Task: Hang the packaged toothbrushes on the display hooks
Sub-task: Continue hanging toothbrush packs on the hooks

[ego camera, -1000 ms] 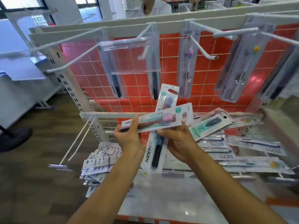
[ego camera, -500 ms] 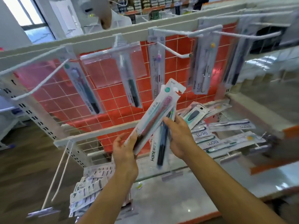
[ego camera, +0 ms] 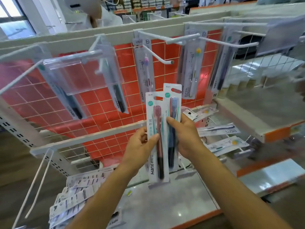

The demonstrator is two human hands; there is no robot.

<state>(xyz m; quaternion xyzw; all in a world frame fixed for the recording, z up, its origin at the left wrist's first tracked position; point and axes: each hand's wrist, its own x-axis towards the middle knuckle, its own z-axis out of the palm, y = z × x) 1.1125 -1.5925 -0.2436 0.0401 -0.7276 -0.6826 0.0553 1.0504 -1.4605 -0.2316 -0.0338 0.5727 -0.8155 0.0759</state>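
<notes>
Two packaged toothbrushes stand upright side by side in front of the red wire grid. My left hand (ego camera: pixel 140 142) pinches the pink-brush pack (ego camera: pixel 157 123) at its middle. My right hand (ego camera: pixel 186 134) grips the blue-brush pack (ego camera: pixel 173 103), which sits slightly higher and behind the pink one. A white display hook (ego camera: pixel 158 55) sticks out just above them with a purple-brush pack (ego camera: pixel 146 71) hanging at its base. More packs hang on hooks to the left (ego camera: pixel 118 96) and right (ego camera: pixel 192 68).
Loose toothbrush packs lie piled on the lower shelf at right (ego camera: pixel 219 129) and hang at lower left (ego camera: pixel 74 195). A clear plastic label holder (ego camera: pixel 79 75) hangs on a hook at left. Long bare hooks (ego camera: pixel 214 41) jut out at upper right. A person stands behind the rack.
My left hand has turned the pink-brush pack from tilted to upright beside the blue-brush pack. The view has swung left and closer to the rack.
</notes>
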